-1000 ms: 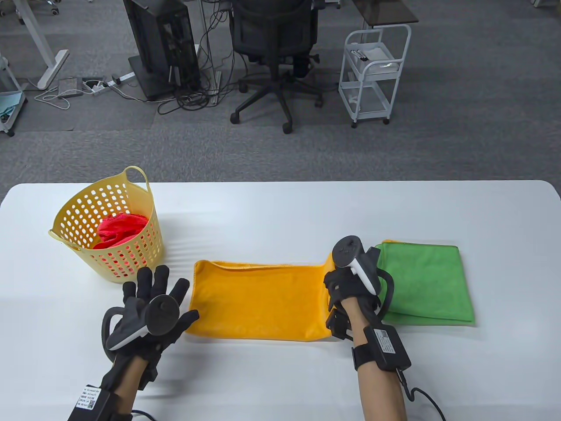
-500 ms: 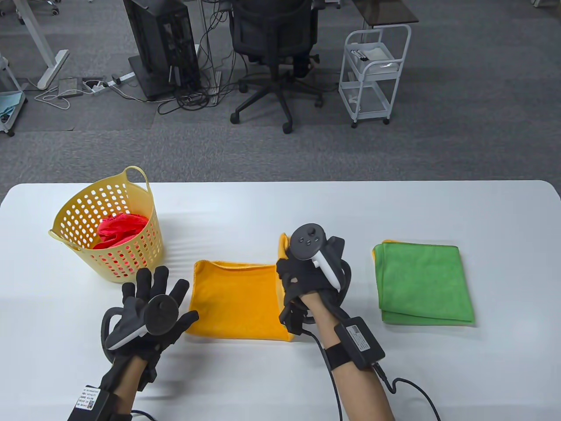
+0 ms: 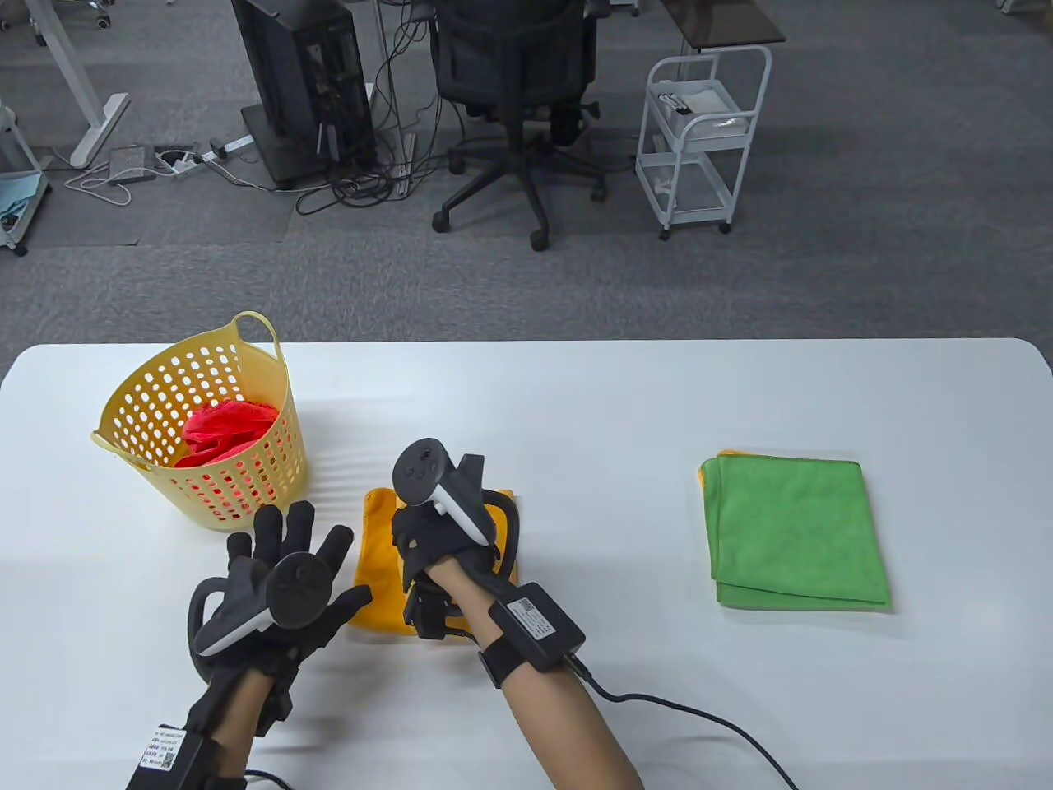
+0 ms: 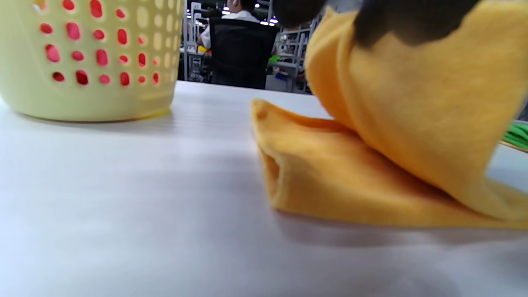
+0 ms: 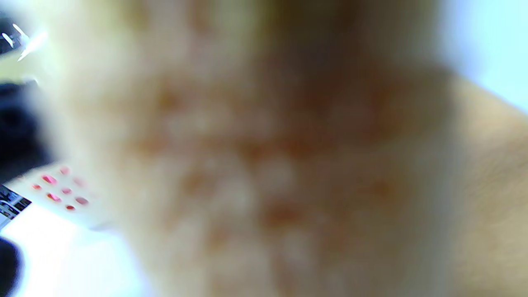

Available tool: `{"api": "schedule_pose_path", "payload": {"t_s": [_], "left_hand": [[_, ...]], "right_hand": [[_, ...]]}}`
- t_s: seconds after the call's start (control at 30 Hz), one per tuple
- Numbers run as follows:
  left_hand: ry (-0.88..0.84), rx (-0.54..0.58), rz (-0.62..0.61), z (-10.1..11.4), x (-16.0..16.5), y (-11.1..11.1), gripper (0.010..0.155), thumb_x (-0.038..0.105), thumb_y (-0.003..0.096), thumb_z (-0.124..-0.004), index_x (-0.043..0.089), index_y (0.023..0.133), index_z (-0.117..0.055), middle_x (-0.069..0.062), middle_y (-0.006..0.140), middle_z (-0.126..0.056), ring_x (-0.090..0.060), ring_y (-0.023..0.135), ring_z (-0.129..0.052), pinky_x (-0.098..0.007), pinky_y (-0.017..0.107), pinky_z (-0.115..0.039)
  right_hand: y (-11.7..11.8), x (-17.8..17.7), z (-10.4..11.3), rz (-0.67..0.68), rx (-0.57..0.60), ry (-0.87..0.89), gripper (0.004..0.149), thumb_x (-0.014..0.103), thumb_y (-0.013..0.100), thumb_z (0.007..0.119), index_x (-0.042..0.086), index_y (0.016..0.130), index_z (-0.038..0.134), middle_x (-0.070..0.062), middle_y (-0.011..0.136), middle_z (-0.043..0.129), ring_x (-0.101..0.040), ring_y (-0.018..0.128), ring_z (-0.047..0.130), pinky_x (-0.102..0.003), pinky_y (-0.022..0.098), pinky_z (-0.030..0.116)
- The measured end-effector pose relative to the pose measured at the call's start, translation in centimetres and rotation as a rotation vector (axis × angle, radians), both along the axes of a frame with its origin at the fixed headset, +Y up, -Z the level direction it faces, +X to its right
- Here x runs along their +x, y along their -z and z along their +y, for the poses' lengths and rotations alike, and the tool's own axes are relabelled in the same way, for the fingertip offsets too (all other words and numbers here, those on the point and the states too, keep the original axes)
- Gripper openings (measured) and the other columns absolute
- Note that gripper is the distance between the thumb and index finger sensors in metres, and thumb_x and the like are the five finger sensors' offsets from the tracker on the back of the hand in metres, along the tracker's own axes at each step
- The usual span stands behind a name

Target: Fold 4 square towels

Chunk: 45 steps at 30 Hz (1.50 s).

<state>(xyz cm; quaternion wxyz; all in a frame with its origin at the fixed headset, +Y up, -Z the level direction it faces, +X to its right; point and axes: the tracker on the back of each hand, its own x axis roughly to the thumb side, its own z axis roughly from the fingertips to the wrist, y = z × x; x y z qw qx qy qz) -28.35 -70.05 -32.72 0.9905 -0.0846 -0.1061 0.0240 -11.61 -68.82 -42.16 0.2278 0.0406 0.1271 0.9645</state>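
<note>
An orange towel lies at the table's front left. My right hand grips its right end and holds that end over the left half, so a raised flap hangs above the bottom layer. Blurred orange cloth fills the right wrist view. My left hand is spread flat at the towel's left edge, its thumb at the near left corner. A folded green towel lies at the right on another folded orange one. A red towel sits in the yellow basket.
The basket stands at the table's left, just behind my left hand. White tabletop shows between the orange towel and the green stack. The right hand's cable trails over the front edge. An office chair and a white cart stand beyond the table.
My right hand has carried the orange towel's right end leftward, from beside the green stack to over the towel's left half. The left hand has stayed put.
</note>
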Motion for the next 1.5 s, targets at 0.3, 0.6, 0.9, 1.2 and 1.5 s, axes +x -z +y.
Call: {"api": "schedule_pose_path", "payload": {"t_s": [0.3,0.6,0.9,1.2,1.5], "left_hand": [[-0.007,-0.011,0.013,0.0,-0.2,0.0,0.08,0.067,0.0554,-0.057,0.026,0.121,-0.038,-0.026,0.124,-0.013,-0.06,0.106,-0.004,-0.075,0.072,-0.012],[-0.008,-0.021,0.021,0.1,-0.3,0.1,0.08,0.067,0.0555,-0.057,0.025,0.121,-0.038,-0.027,0.124,-0.013,-0.06,0.106,-0.004,-0.075,0.072,-0.012],[-0.003,-0.021,0.018,0.0,-0.3,0.1,0.08,0.067,0.0556,-0.057,0.025,0.121,-0.039,-0.027,0.124,-0.013,-0.06,0.106,-0.004,-0.075,0.072,-0.012],[0.002,-0.016,0.02,0.1,-0.2,0.1,0.079,0.067,0.0556,-0.057,0.025,0.121,-0.039,-0.027,0.124,-0.013,-0.06,0.106,-0.004,-0.075,0.072,-0.013],[0.003,-0.014,0.019,0.0,-0.3,0.1,0.079,0.067,0.0556,-0.057,0.025,0.121,-0.039,-0.026,0.124,-0.013,-0.06,0.106,-0.005,-0.075,0.073,-0.012]], "right_hand": [[2.0,-2.1,-4.6,-0.012,-0.076,-0.047,0.048,0.026,0.06,0.085,-0.003,0.094,0.067,-0.018,0.077,0.098,-0.008,0.027,0.107,-0.024,0.019,0.088],[2.8,-0.7,-5.1,0.103,-0.479,0.317,0.071,0.043,0.066,0.069,-0.012,0.105,0.047,-0.039,0.098,0.073,-0.022,0.046,0.111,-0.029,0.027,0.091],[1.9,3.1,-2.7,0.089,-0.251,0.22,0.062,0.041,0.066,0.07,-0.002,0.108,0.056,-0.034,0.107,0.069,-0.034,0.068,0.102,-0.041,0.045,0.086],[1.6,7.9,-2.7,-0.141,-0.067,-0.343,0.061,0.044,0.062,0.079,-0.002,0.101,0.074,-0.031,0.096,0.086,-0.029,0.06,0.105,-0.038,0.041,0.087],[1.3,7.5,-5.4,-0.163,-0.182,-0.53,0.065,0.05,0.059,0.083,0.001,0.101,0.074,-0.022,0.087,0.091,-0.019,0.054,0.103,-0.032,0.038,0.086]]}}
